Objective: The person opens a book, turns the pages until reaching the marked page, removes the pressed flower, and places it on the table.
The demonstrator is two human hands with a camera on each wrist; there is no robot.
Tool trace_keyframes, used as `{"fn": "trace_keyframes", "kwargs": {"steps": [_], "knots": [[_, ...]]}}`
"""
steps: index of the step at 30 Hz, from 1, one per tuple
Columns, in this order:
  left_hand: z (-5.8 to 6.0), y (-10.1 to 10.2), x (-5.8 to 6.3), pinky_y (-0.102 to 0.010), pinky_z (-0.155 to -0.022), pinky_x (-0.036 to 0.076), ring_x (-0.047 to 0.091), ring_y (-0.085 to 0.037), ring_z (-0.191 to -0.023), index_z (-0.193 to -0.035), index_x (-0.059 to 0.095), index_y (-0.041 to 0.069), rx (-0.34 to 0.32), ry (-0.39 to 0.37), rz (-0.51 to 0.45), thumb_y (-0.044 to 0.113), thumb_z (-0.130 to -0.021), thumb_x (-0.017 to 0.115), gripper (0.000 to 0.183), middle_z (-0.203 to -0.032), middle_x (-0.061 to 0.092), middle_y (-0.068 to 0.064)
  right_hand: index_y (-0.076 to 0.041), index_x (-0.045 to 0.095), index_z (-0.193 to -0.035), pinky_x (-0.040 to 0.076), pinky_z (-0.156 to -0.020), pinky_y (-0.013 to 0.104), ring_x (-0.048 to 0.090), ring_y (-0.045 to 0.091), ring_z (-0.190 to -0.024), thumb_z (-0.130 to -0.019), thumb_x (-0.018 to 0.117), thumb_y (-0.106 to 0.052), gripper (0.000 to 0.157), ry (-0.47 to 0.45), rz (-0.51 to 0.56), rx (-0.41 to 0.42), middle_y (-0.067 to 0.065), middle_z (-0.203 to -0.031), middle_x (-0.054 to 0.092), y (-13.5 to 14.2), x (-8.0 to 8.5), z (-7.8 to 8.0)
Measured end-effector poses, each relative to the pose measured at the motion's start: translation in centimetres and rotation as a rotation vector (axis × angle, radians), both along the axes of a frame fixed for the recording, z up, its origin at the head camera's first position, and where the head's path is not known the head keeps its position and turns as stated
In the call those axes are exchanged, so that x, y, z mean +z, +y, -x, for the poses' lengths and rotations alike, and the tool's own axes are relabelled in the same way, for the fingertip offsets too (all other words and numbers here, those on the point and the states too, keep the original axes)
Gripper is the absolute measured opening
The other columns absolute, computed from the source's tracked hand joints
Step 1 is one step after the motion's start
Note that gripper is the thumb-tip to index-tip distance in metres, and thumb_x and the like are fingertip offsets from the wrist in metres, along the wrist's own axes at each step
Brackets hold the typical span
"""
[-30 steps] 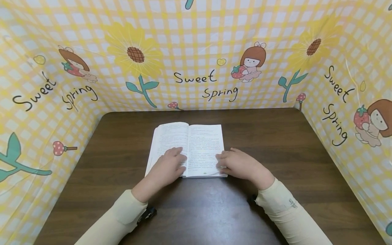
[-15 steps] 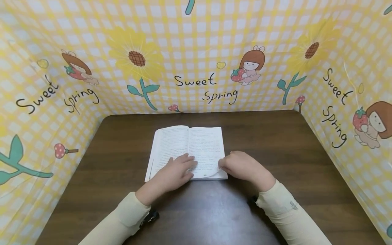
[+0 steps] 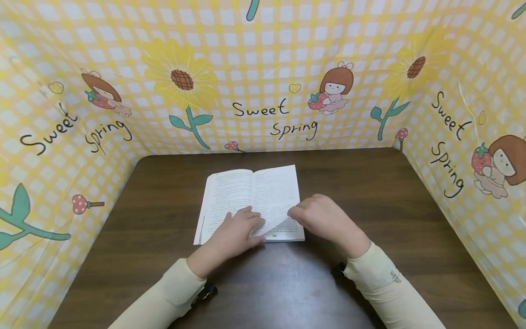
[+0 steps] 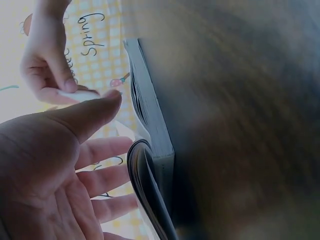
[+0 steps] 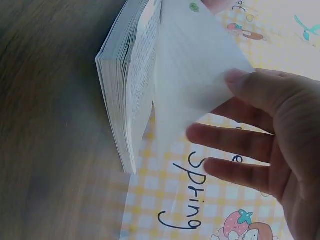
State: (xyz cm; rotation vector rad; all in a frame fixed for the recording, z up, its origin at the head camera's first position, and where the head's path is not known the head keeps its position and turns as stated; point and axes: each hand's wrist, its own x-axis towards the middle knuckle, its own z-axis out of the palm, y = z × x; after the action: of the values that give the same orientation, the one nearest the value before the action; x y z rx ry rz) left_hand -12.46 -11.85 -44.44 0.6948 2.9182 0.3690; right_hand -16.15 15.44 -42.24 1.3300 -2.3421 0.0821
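Yellow-and-white check cloth (image 3: 263,55) w/ "Sweet Spring" lettering, flowers & cartoon figures stands behind and at both sides of the dark wood bench (image 3: 263,288). An open book (image 3: 228,189) lies on the bench, approx. centre, spine running away from the person.

R hand (image 3: 326,219) pinches the R-side page (image 3: 273,192) near its lower outer corner, btwn thumb & finger; R wrist view shows thumb on the page, other fingers spread, not clenched. Page is lifted & bent toward the spine, its far corner up too, so print on the sheet below (image 3: 289,228) shows at lower R.

L hand (image 3: 234,230) grasps nothing: fingers extended over the book's lower middle, across the spine, fingertips over the R side. Thumb's apart from the fingers, near the book's bottom edge.

Vs. half a sec earlier: page is up a lot more; back then only the bottom corner curls. R hand's a bit further L & up, L hand abt. the same spot. Vs. 1 sec earlier, L hand sits further R.

Both arms wear pale sleeves (image 3: 388,283); a black strap (image 3: 204,294) shows under the L wrist.
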Motion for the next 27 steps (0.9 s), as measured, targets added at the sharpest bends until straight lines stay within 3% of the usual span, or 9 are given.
{"fn": "trace_keyframes", "kwargs": {"steps": [4, 9, 14, 19, 23, 27], "knots": [[-0.1, 0.1, -0.4, -0.076, -0.105, 0.035, 0.045, -0.032, -0.145, -0.127, 0.071, 0.021, 0.003, 0.032, 0.006, 0.045, -0.095, 0.072, 0.040, -0.142, 0.063, -0.001, -0.021, 0.071, -0.092, 0.052, -0.071, 0.030, 0.068, 0.009, -0.075, -0.090, 0.069, -0.001, 0.021, 0.030, 0.037, 0.021, -0.013, -0.088, 0.074, -0.1, 0.2, -0.3], [-0.4, -0.4, -0.6, -0.074, -0.103, 0.040, 0.050, -0.030, -0.141, -0.123, 0.073, 0.019, 0.027, 0.085, -0.001, 0.034, -0.095, 0.074, 0.032, -0.134, 0.068, -0.001, -0.018, 0.076, -0.109, 0.056, -0.084, 0.033, 0.072, 0.013, -0.093, -0.092, 0.072, -0.004, 0.022, 0.075, 0.040, 0.068, -0.009, -0.104, 0.077, -0.5, 0.2, -0.4], [-0.4, -0.9, -0.7, -0.071, -0.102, 0.043, 0.052, -0.030, -0.139, -0.124, 0.072, 0.016, 0.041, 0.114, -0.060, 0.030, -0.094, 0.075, 0.034, -0.140, 0.064, -0.007, -0.015, 0.073, -0.127, 0.053, -0.101, 0.040, 0.069, 0.021, -0.117, -0.094, 0.075, -0.018, 0.034, 0.052, 0.076, 0.091, -0.001, -0.126, 0.073, -0.5, 0.3, -0.2], [-0.1, -1.0, -0.8, -0.059, -0.108, 0.045, 0.053, -0.035, -0.136, -0.133, 0.067, 0.010, 0.044, 0.153, -0.124, 0.028, -0.093, 0.075, 0.044, -0.145, 0.058, -0.015, -0.013, 0.059, -0.145, 0.044, -0.113, 0.045, 0.059, 0.025, -0.134, -0.096, 0.073, -0.026, 0.053, 0.035, 0.068, 0.091, 0.005, -0.146, 0.061, -0.4, 0.4, 0.0], [-0.1, -1.0, -0.7, -0.052, -0.113, 0.042, 0.050, -0.036, -0.139, -0.149, 0.051, 0.008, 0.105, 0.147, -0.181, 0.030, -0.096, 0.071, 0.062, -0.151, 0.053, -0.016, -0.015, 0.047, -0.155, 0.036, -0.119, 0.047, 0.051, 0.027, -0.141, -0.096, 0.072, -0.031, 0.065, 0.022, 0.049, 0.022, 0.007, -0.154, 0.052, -0.2, 0.4, 0.1], [-0.1, -1.3, -0.5, -0.052, -0.116, 0.039, 0.040, -0.035, -0.148, -0.164, 0.020, 0.010, 0.185, 0.175, -0.240, 0.031, -0.095, 0.072, 0.089, -0.163, 0.036, -0.015, -0.017, 0.038, -0.160, 0.029, -0.123, 0.050, 0.043, 0.031, -0.147, -0.096, 0.072, -0.039, 0.076, -0.030, 0.021, -0.052, 0.010, -0.162, 0.042, 0.0, 0.3, 0.3]]}}
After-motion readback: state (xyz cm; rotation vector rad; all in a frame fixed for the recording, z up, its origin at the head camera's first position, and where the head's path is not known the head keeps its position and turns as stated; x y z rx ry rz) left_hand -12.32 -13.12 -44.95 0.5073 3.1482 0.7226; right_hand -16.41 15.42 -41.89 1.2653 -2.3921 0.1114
